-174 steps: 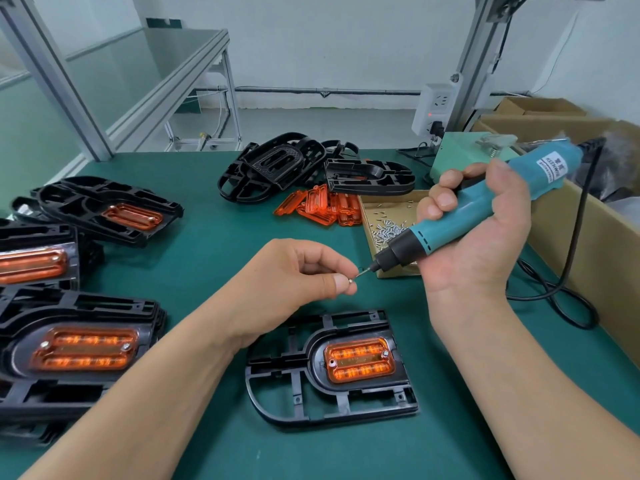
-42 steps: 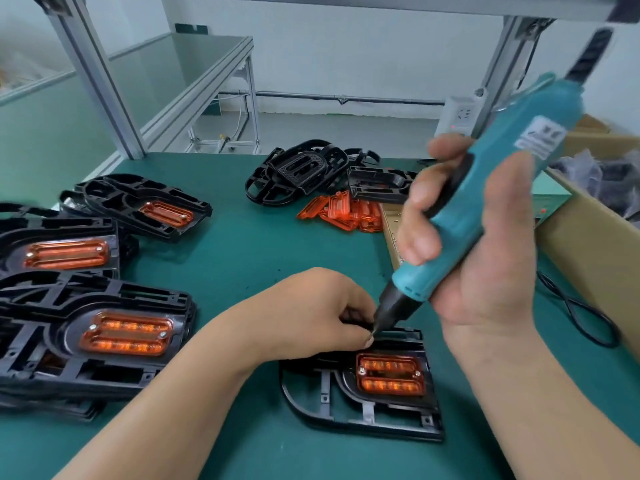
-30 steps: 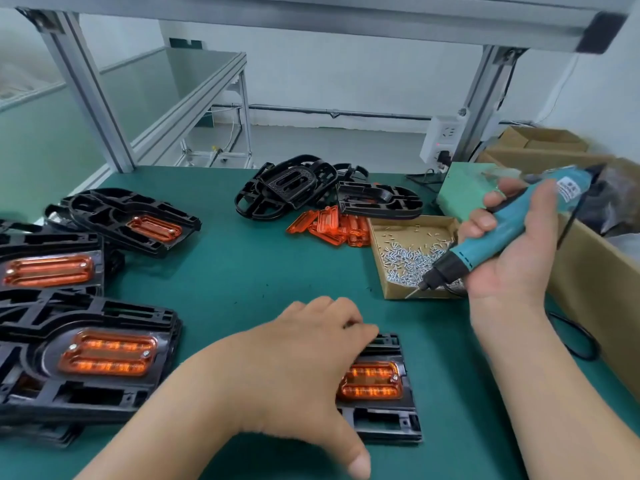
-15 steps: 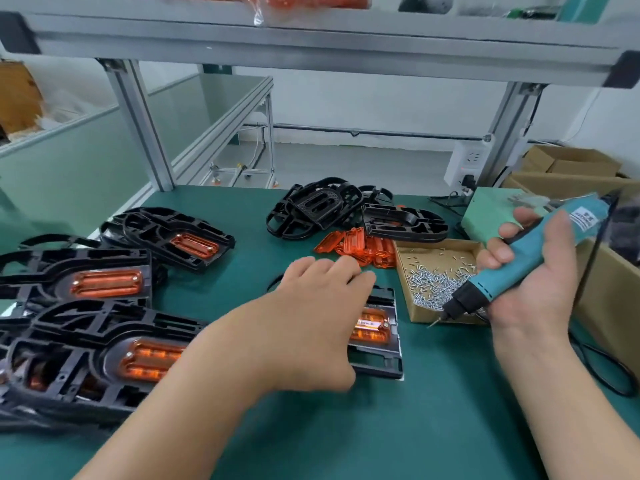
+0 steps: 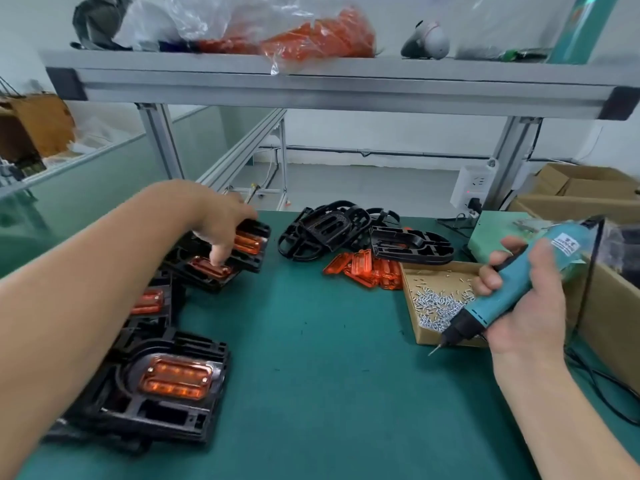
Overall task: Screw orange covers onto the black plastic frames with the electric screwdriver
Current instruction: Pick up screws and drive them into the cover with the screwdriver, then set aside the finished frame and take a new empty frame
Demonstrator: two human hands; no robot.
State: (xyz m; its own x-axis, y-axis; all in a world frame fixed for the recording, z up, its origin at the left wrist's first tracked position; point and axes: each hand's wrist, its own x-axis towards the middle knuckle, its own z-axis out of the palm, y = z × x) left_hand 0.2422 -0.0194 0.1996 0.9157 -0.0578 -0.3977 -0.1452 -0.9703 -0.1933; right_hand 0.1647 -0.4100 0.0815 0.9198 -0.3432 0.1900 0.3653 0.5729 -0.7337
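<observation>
My left hand reaches to the far left and holds a black frame with an orange cover on top of a pile of finished frames. The hand is blurred and hides the frame's left end. My right hand grips the teal electric screwdriver, bit pointing down-left over the front edge of the cardboard screw box. Loose orange covers lie left of the box. Bare black frames are heaped behind them.
A metal shelf with a bag of orange parts hangs overhead. Cardboard boxes line the right edge. The screwdriver's black cord trails over the green mat at the right. A wall socket stands behind.
My left hand has carried the screwed frame from the table's middle to the far-left pile. The right hand with the screwdriver has stayed by the screw box. My view has tilted up.
</observation>
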